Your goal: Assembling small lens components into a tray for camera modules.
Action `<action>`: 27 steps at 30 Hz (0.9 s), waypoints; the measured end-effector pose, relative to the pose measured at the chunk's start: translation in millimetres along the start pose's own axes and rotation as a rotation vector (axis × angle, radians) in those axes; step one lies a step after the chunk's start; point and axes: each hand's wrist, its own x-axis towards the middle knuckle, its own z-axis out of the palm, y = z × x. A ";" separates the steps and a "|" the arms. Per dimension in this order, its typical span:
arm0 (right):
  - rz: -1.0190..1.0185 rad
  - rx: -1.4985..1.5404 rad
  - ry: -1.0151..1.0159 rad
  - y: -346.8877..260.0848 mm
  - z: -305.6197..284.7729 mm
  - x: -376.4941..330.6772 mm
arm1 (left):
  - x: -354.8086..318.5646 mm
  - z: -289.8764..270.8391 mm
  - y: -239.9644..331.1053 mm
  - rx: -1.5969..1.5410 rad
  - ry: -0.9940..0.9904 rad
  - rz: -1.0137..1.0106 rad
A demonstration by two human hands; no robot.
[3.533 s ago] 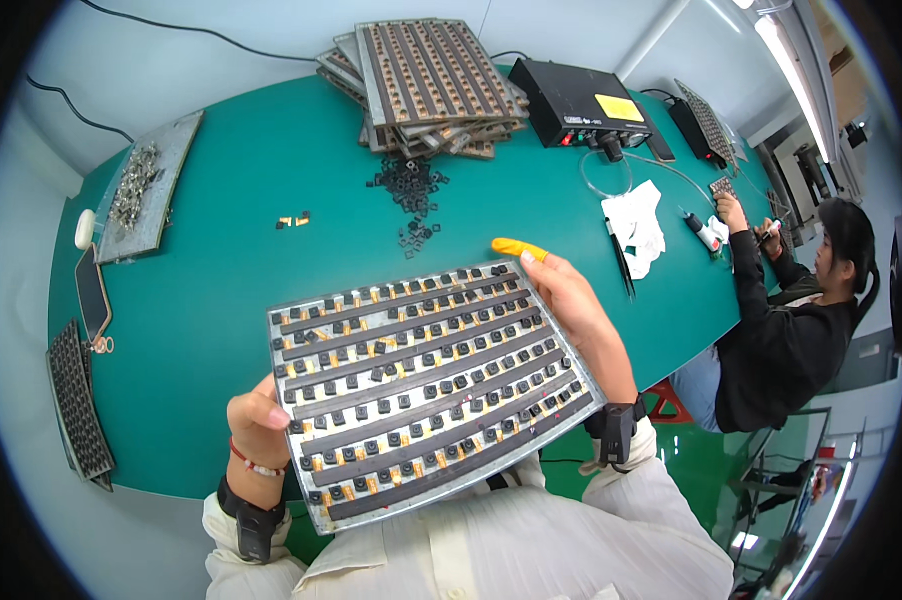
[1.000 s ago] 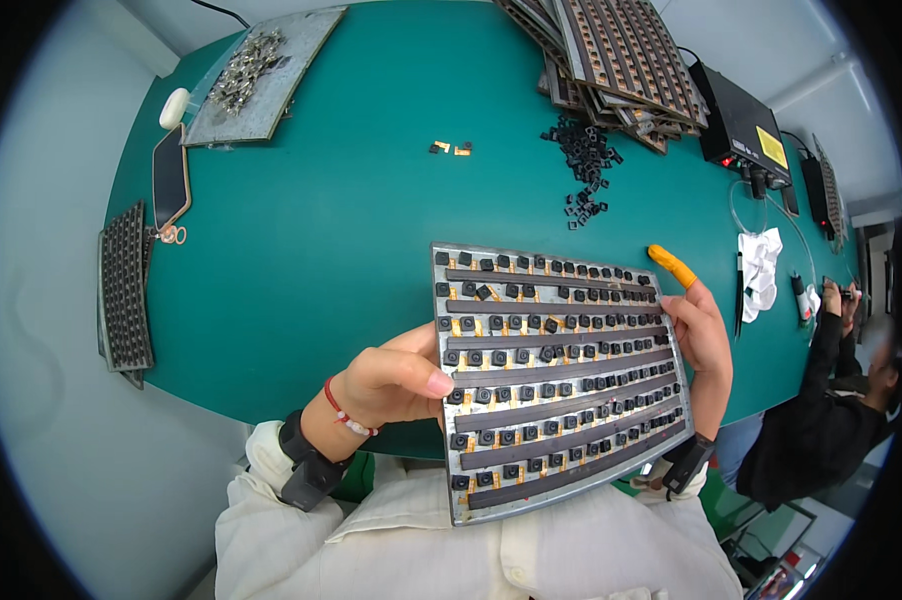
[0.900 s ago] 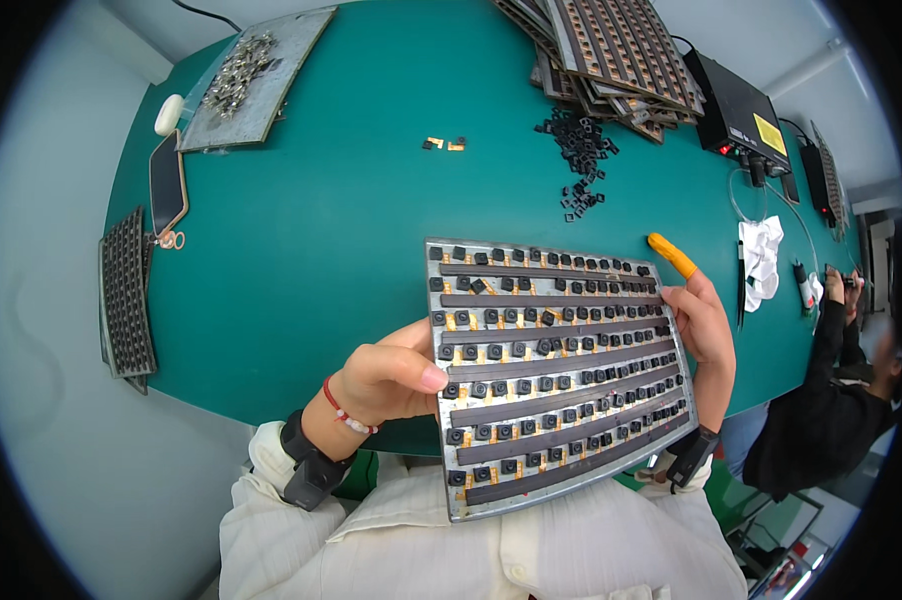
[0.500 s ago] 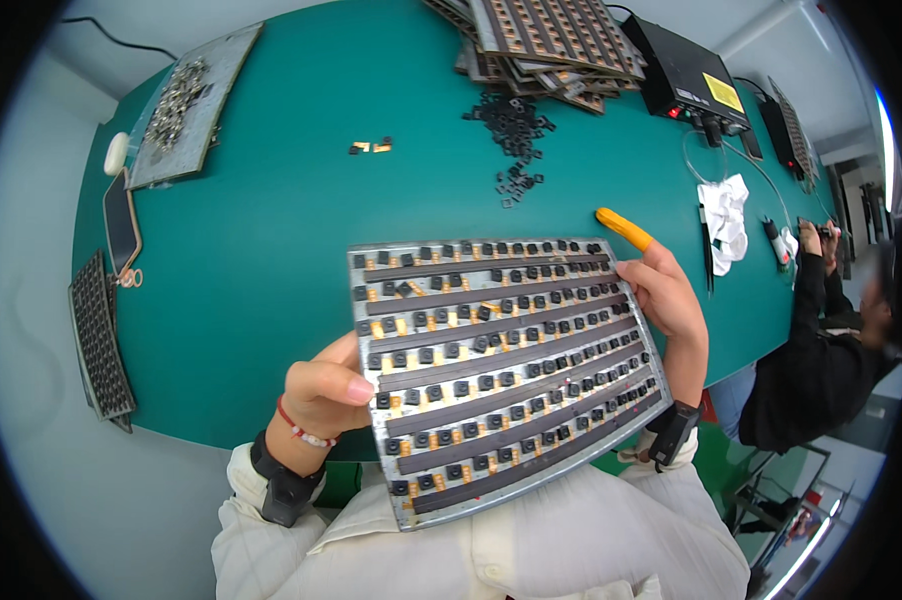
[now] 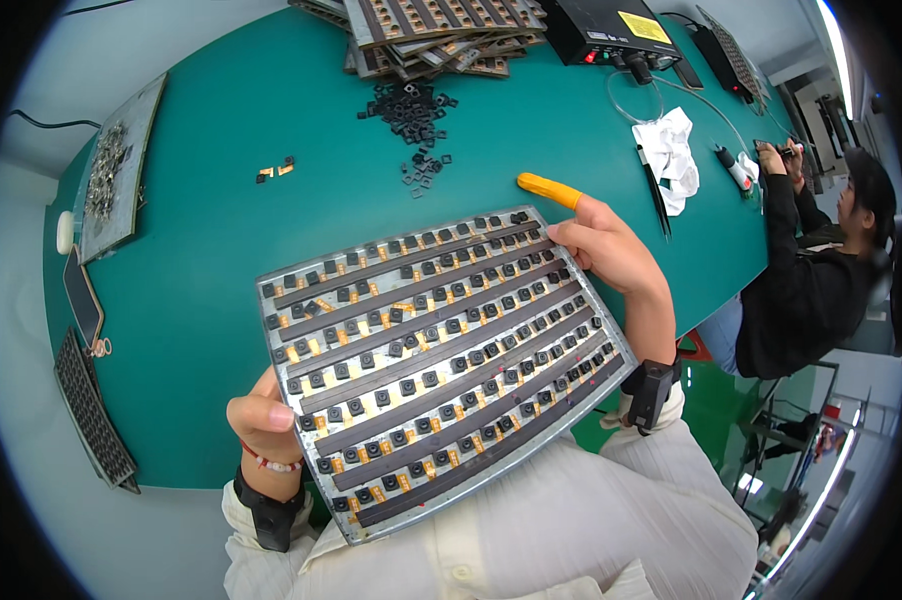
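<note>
I hold a metal tray in front of my chest, tilted, with its face toward me. Dark strips run across it, and between them sit rows of small black square parts with gold-coloured tails. A few of these parts lie askew in the upper left rows. My left hand grips the tray's left edge, thumb on top. At the upper right corner my right hand pinches the edge with the thumb. Its index finger, in a yellow finger cot, sticks out past the tray. The fingers beneath the tray are hidden.
On the green table lie loose black pieces, stacked trays, a black control box, white tissue, tweezers, a phone and a plate of small metal parts. A co-worker sits at right.
My view has swung to the right, so the table's things appear further left. The tray is turned slightly, its right side higher. Both hands keep their hold on it.
</note>
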 end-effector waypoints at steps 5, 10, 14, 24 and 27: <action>-0.022 -0.008 0.060 0.6 2.5 -2.3 | 2.1 -0.4 -0.9 -0.034 -0.041 -0.010; 0.004 -0.072 0.025 2.6 -1.4 0.4 | 0.1 -4.1 0.1 -0.055 -0.065 -0.001; -0.009 -0.035 0.048 -0.9 1.0 -1.1 | 1.8 1.7 -0.3 -0.070 -0.041 0.002; -0.003 -0.070 0.054 8.7 -1.9 3.9 | 3.8 3.2 -2.1 -0.012 -0.045 0.016; 0.016 -0.060 0.067 10.3 -2.6 3.0 | 2.7 2.8 -3.6 -0.027 -0.056 0.014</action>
